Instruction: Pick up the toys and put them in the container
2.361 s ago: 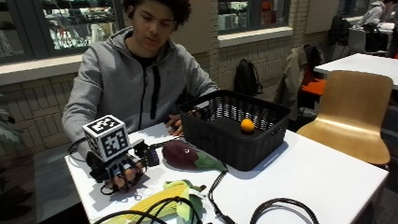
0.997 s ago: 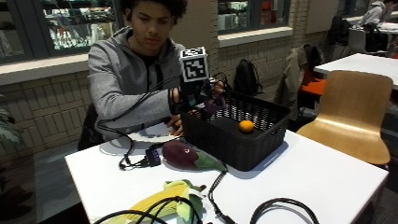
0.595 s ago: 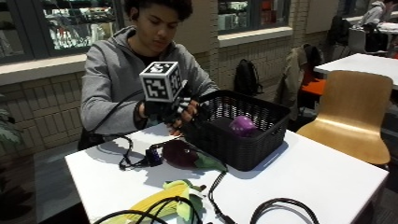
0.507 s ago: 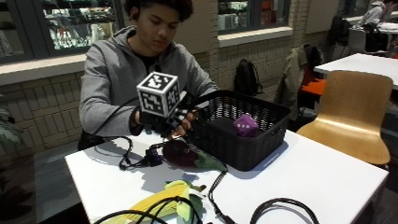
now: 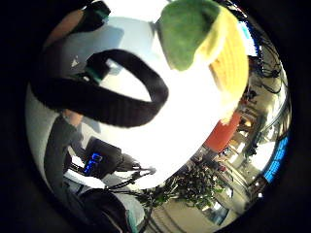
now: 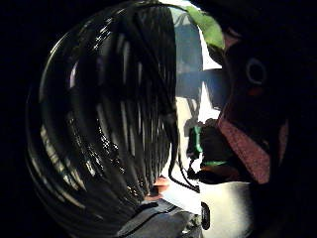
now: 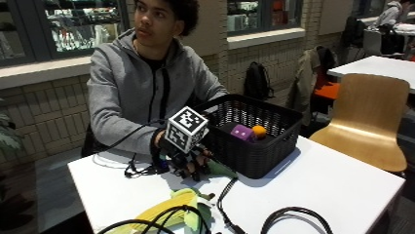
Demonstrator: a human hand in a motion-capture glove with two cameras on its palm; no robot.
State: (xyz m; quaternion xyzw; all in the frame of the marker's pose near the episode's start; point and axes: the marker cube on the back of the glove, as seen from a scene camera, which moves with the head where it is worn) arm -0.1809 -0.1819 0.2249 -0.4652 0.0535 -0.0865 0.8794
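white counter (image 7: 337, 185) carries black plastic lattice basket (image 7: 259, 146), holding purple block toy (image 7: 241, 131) and small orange ball (image 7: 258, 130). yellow-green plush corn toy (image 7: 170, 209) lies near front edge. gloved right hand (image 7: 188, 163) beside basket, fingers pointing down over dark maroon plush toy (image 6: 247, 109); grip cannot be told.
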